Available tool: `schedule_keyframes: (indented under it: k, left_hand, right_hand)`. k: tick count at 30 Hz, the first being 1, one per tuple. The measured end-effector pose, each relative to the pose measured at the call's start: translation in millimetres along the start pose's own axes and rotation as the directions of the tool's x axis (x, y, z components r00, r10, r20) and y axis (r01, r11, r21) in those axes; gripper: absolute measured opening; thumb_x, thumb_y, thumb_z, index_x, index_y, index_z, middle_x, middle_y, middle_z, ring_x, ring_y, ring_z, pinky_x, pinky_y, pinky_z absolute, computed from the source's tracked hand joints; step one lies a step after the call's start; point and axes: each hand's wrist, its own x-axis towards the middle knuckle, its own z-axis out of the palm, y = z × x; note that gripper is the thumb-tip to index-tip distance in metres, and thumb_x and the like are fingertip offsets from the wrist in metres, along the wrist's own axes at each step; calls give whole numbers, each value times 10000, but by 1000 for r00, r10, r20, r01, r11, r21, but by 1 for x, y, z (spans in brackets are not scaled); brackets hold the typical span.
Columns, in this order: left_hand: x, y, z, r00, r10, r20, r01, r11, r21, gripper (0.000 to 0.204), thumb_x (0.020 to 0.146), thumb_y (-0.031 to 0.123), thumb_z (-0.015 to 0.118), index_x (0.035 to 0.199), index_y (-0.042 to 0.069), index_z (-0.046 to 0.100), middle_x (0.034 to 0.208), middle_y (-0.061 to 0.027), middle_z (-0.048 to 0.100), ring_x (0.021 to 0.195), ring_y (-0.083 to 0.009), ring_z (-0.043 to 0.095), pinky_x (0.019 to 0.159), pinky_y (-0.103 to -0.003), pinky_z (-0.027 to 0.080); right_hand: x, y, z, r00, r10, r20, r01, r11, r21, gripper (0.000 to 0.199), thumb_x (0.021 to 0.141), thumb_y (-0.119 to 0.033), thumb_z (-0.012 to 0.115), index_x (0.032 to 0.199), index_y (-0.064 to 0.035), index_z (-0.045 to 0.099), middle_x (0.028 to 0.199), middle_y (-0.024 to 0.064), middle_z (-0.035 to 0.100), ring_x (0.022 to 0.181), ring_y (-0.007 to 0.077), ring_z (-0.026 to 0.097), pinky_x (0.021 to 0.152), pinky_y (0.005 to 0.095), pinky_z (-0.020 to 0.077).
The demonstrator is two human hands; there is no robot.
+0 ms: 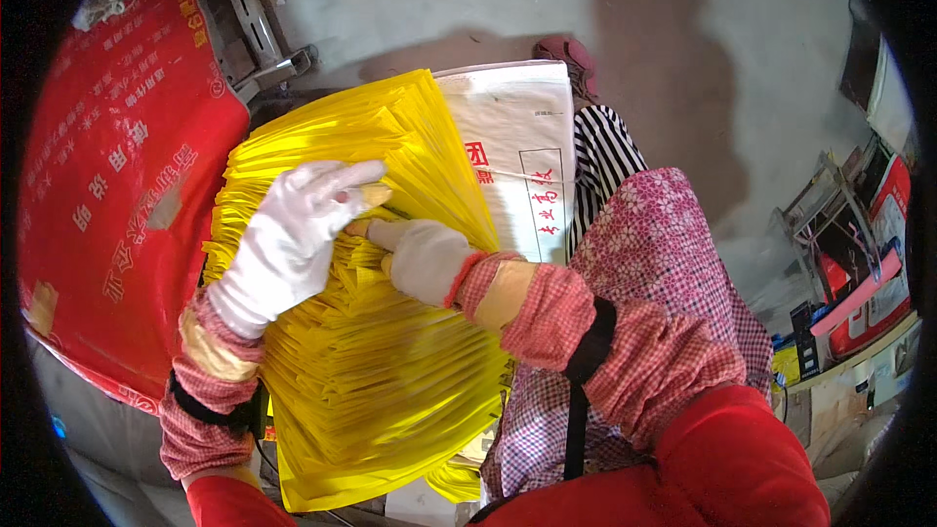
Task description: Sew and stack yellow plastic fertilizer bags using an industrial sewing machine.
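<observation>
Red sleeves and checked pink arm covers come up from the lower edge. Both hands wear white gloves and rest on a thick stack of yellow bags (pixel 390 371) lying in front of the person. Left hand (pixel 293 244) lies flat on the stack, fingers together and stretched toward the upper right. Right hand (pixel 425 259) presses its fingers between the yellow sheets, just beside the left fingertips. Beyond the stack lies a white printed sack (pixel 522 146); a large red sack (pixel 117 185) stands at left.
</observation>
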Motion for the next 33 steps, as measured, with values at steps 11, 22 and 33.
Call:
schedule_keyframes:
  k: [11, 22, 33]
  left_hand:
    - [-8, -9, 15, 980, -131, 152, 87, 960, 266, 408, 673, 33, 519, 1061, 114, 614, 961, -56, 619, 882, -253, 533, 746, -363, 424]
    - [-12, -5, 3, 978, -106, 179, 98, 994, 52, 352, 635, -34, 501, 948, 53, 636, 822, -108, 635, 745, -308, 548, 705, -379, 438]
    - [-10, 2, -6, 968, -107, 227, 89, 992, 89, 371, 647, 3, 498, 988, 44, 636, 862, -123, 638, 779, -307, 561, 731, -387, 444]
  right_hand:
    - [-3, 21, 16, 938, -101, -331, 101, 995, -18, 334, 815, -134, 461, 1129, -130, 573, 965, 158, 627, 897, 323, 598, 765, 397, 470]
    - [16, 30, 22, 729, 90, -678, -59, 996, 69, 319, 766, -98, 578, 1083, -64, 562, 1024, 141, 584, 963, 290, 553, 834, 336, 447]
    - [-5, -2, -2, 844, 157, -512, -184, 983, -2, 318, 794, -162, 536, 1106, -98, 530, 1070, 135, 561, 984, 322, 557, 858, 376, 448]
